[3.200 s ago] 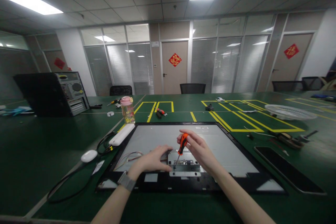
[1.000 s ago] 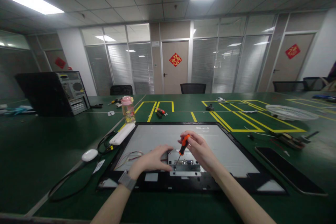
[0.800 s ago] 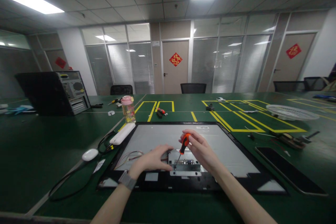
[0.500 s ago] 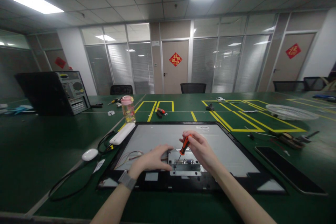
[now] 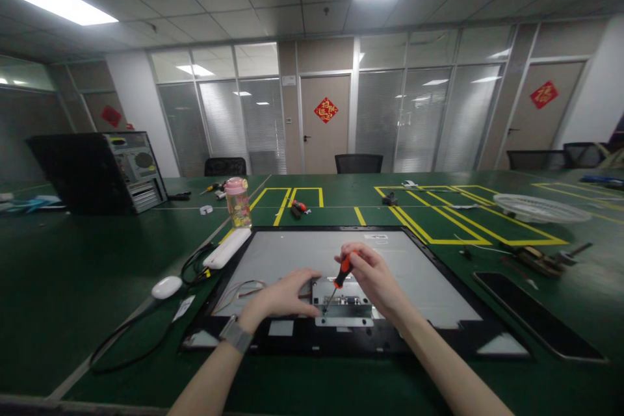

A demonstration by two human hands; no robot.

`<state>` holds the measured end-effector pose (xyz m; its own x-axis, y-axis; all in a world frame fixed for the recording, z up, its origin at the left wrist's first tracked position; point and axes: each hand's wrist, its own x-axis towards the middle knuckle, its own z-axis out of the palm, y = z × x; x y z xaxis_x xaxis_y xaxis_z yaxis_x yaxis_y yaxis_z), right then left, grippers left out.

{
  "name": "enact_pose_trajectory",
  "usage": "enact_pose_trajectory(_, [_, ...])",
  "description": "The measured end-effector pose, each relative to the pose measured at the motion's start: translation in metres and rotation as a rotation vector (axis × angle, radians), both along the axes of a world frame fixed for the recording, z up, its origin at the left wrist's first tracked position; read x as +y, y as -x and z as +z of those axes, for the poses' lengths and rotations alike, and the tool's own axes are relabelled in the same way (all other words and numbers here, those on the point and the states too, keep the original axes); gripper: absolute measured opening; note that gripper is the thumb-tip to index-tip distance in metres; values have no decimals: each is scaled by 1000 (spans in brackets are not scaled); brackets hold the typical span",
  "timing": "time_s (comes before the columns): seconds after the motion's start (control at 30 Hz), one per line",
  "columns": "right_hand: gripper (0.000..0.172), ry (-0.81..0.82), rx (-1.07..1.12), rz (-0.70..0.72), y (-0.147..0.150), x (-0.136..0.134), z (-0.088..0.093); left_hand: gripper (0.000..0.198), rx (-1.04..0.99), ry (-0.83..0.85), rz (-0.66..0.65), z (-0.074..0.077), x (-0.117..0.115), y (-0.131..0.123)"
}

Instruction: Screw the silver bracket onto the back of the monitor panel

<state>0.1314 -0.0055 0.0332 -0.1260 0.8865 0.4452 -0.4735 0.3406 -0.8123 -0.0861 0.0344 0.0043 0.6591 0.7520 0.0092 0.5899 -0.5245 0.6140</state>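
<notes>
My right hand is closed around the orange and black handle of a screwdriver. The shaft slants down to the left, its tip at the lower left of a metal bracket that has connector ports. At the bracket's left edge rests my left hand, thumb and fingers spread apart; a watch is on that wrist. Beneath both hands lies a display panel with a grey back and black frame, flat on the green table. Thin wires run on the panel left of the bracket.
Left of the panel are a white bar-shaped object, a pink-lided bottle, a black cable and an oval white object. An open computer case stands farther left. On the right lie a dark flat panel and loose parts.
</notes>
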Motion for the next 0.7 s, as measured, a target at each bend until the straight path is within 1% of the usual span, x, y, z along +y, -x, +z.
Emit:
enact_pose_trajectory(0.17, [22, -2, 18, 51, 0, -1, 2, 77, -9, 9, 1, 0, 0, -1])
enact_pose_trajectory(0.37, [21, 11, -11, 8, 0, 0, -1, 76, -7, -1, -9, 0, 0, -1])
enact_pose_trajectory(0.47, [23, 21, -44, 33, 0, 0, -2, 76, -12, -1, -12, -2, 1, 0])
enact_pose_trajectory(0.6, [28, -2, -52, 81, 1, -3, 1, 76, -30, 8, -7, -3, 2, 0])
enact_pose_trajectory(0.7, [33, 9, -28, 104, 1, -4, 2, 73, -35, 12, -14, -1, 1, 0])
